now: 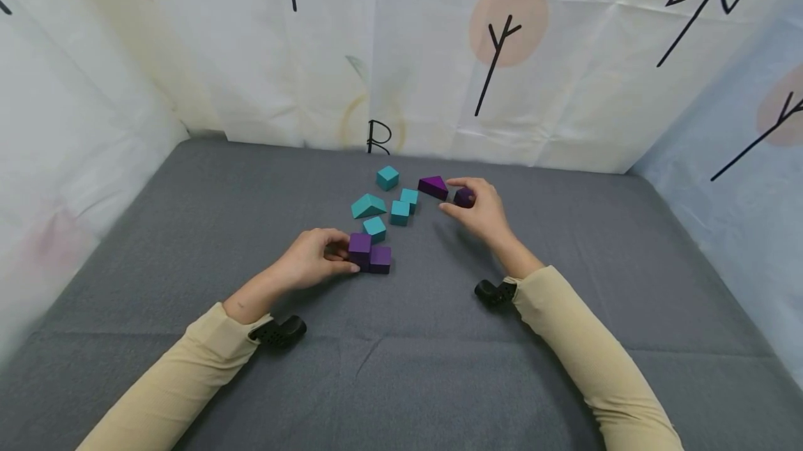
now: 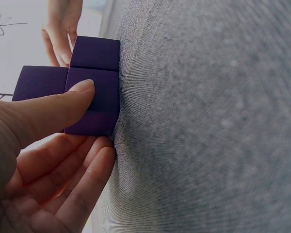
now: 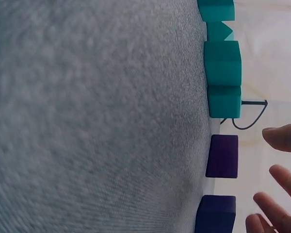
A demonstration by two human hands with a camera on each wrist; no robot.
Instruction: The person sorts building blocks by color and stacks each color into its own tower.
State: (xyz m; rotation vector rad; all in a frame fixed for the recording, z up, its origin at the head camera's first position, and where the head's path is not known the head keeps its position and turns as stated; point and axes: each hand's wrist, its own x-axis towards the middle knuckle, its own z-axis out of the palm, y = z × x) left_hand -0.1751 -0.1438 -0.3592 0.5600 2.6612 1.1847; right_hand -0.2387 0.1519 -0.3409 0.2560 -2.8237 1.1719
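Three purple cubes (image 1: pixel 360 249) form a small L: one sits on top of another, and the third stands at the right of the lower one. My left hand (image 1: pixel 310 256) holds the lower left cube (image 2: pixel 99 111), its thumb against the near face and fingertips at the left side. Farther back, my right hand (image 1: pixel 486 212) is spread above and around a dark purple block (image 1: pixel 463 197). In the right wrist view its fingers (image 3: pixel 281 182) stand apart from that block (image 3: pixel 217 213). Left of this hand lies a purple triangular block (image 1: pixel 433 187).
Several teal cubes (image 1: pixel 399 213) lie between the hands, with a teal triangular block (image 1: pixel 368 206) on their left. One teal cube (image 1: pixel 374 229) stands just behind the purple stack. Grey cloth (image 1: pixel 401 381) covers the table, and a printed white curtain (image 1: pixel 420 54) hangs behind it.
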